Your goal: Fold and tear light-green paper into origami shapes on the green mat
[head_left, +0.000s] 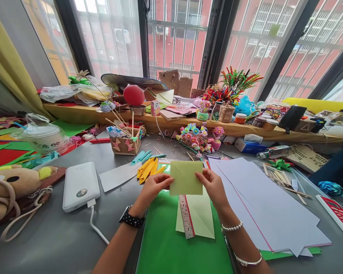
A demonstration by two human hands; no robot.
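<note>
A pale green sheet of paper (186, 178) is held up between my two hands, one at each side edge. My left hand (156, 185) pinches its left edge, and my right hand (212, 184) pinches the right edge. Faint crease lines run across the sheet. Below it, a second pale green paper (203, 217) rests on a glossy green sheet (162, 236). A patterned ruler (186, 217) with a red edge lies on that second paper; its upper end is hidden behind the held sheet.
Left of my hands are yellow folded paper strips (148, 169) and a white power bank (81, 186) with a cable. White paper sheets (263, 205) spread on the right. A cardboard box (125, 145) and craft flowers (196, 137) stand behind, below a cluttered sill (148, 121).
</note>
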